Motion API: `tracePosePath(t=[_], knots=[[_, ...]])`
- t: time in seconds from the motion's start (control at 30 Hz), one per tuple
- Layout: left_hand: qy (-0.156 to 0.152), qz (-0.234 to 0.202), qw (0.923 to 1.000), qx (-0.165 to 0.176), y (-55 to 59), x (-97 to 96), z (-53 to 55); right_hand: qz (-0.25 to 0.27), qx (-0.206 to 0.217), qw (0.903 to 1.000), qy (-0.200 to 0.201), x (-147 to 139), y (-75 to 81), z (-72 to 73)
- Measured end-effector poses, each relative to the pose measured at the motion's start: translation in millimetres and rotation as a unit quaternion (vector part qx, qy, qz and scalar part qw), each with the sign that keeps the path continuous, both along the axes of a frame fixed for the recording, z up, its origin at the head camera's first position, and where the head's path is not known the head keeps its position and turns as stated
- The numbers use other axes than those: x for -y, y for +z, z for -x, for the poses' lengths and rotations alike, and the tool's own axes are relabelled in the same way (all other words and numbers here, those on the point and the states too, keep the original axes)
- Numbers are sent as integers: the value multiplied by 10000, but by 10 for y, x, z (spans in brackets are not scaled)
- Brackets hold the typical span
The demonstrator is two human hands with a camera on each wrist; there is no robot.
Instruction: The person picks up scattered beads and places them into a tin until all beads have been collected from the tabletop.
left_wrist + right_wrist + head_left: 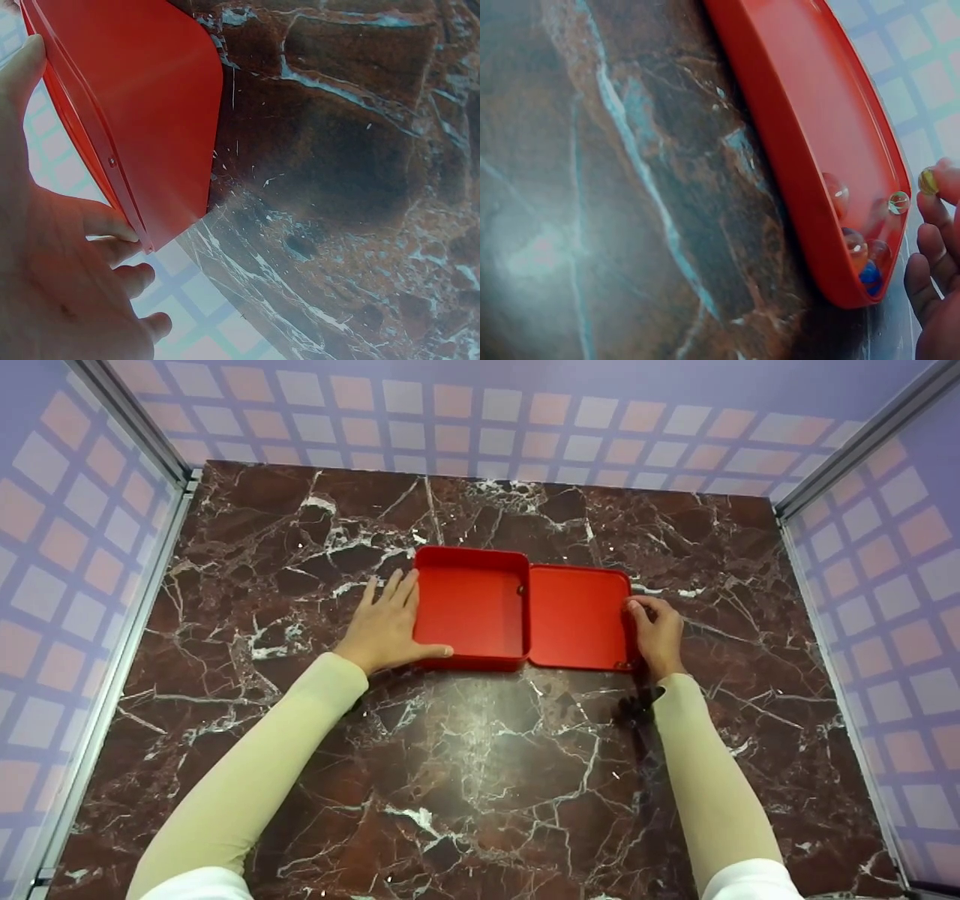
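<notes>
A red box (pixel 469 607) lies open, its shallow red lid (pixel 576 619) spread flat to the right. My left hand (pixel 386 626) rests at the box's left side with fingers spread and fairly straight; its thumb reaches over the near rim. At the lid's right edge, my right hand (pixel 660 634) pinches a yellow marble (pixel 928 181) between thumb and fingertip. Several glass marbles gather in the lid's near right corner, among them a blue marble (pixel 870 277) and a clear marble (pixel 898 202). One small dark marble (pixel 520 590) sits inside the box beside the hinge wall.
The box stands on a dark red-brown marbled tabletop (pixel 472 765) with white veins. Checkered panels (pixel 495 420) enclose it at the back and both sides, with metal rails (pixel 832 442) at the corners.
</notes>
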State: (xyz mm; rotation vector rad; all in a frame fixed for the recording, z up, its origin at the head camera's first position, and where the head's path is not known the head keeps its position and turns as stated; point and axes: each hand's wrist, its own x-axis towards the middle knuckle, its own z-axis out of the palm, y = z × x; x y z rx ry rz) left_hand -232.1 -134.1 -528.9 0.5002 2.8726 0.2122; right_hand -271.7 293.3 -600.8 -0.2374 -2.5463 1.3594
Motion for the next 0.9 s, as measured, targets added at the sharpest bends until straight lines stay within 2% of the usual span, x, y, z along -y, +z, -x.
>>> tracePosePath(t=[0.37, 0.6, 0.9], knots=[[-27, -42, 10000, 39, 4, 2, 7, 559, 24, 9976, -398, 7, 53, -8], [-61, -51, 10000, -9, -1, 8, 9, 971, -204, 9951, -40, 150, 391, -138], [-82, 38, 9999, -44, -7, 2, 13, 741, -45, 9972, 3, 187, 468, -191]])
